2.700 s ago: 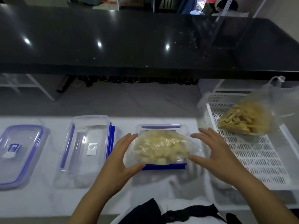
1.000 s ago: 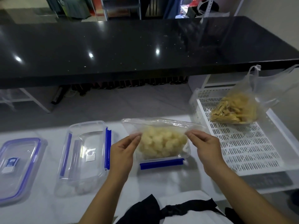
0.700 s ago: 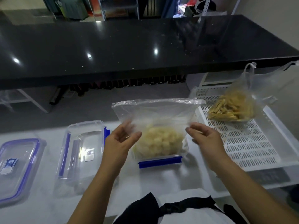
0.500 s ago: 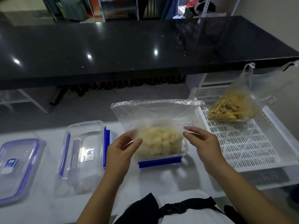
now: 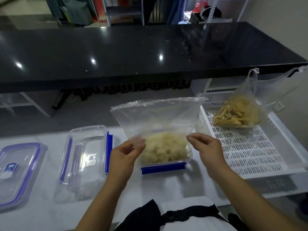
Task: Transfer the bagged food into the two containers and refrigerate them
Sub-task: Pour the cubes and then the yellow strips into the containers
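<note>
left hand (image 5: 124, 155) & right hand (image 5: 205, 147) pinch bag (image 5: 158, 117) sides | food sags between grips, in container (image 5: 164, 165)

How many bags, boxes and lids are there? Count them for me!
Bags of food: 2, the clear bag both hands pinch and the bag on the white rack.
Boxes: 2.
Lids: 1.
Total: 5.

The bag (image 5: 158, 117) is thin, clear, crinkled plastic. The container (image 5: 164, 167) is glossy transparent plastic; the rack (image 5: 246, 154) is matt white perforated plastic.
</note>
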Motion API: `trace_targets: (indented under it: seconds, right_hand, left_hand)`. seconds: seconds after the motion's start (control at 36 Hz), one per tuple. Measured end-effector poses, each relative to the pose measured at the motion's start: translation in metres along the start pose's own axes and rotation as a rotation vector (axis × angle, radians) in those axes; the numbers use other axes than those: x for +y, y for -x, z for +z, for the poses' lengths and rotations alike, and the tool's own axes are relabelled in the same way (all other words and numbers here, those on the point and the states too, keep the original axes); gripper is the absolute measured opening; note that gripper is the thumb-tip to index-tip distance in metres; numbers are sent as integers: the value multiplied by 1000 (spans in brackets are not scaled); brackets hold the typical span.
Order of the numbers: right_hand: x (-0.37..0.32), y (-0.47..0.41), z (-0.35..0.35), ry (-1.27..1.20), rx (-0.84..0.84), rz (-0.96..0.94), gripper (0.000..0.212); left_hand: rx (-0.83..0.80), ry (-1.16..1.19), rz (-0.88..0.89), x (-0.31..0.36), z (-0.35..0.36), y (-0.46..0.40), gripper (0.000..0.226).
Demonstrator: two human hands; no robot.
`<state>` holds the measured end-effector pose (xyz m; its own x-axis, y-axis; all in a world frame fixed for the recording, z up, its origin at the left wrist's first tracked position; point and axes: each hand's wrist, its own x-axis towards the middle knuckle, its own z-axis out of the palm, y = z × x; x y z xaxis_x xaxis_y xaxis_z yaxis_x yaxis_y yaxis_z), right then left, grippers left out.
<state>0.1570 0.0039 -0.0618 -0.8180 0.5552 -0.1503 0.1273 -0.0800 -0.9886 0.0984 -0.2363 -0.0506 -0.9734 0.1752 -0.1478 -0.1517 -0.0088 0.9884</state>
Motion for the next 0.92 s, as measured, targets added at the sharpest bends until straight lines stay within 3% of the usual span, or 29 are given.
trace_targets:
  seconds: [0.25, 0.39, 0.58, 0.69, 0.72, 0.83, 0.92]
  right_hand:
    - [-30, -8, -3, 5, 2, -115, 15]
    - [-16, -10, -4, 54, -66, 21, 23]
    - [-20, -13, 4, 41, -41, -100, 16]
    - [-28, -14, 5, 28, -35, -127, 8]
    - [-29, -13, 5, 10, -51, -110, 9]
    - [-16, -9, 8, 84, -121, 35, 56]
    - [-9, -12, 13, 154, -88, 80, 55]
  left_hand:
    - [29, 25, 145, 22, -4, -12, 15]
    - [-42, -59, 24, 12, -4, -12, 43]
    - [66, -1, 86, 13, -1, -12, 17]
    - [33, -41, 171, 27, -1, -14, 29]
    - [16, -56, 158, 28, -1, -15, 32]
    - [-17, -24, 59, 20, 2, -13, 26]
    - [-2, 25, 26, 12, 2, -8, 26]
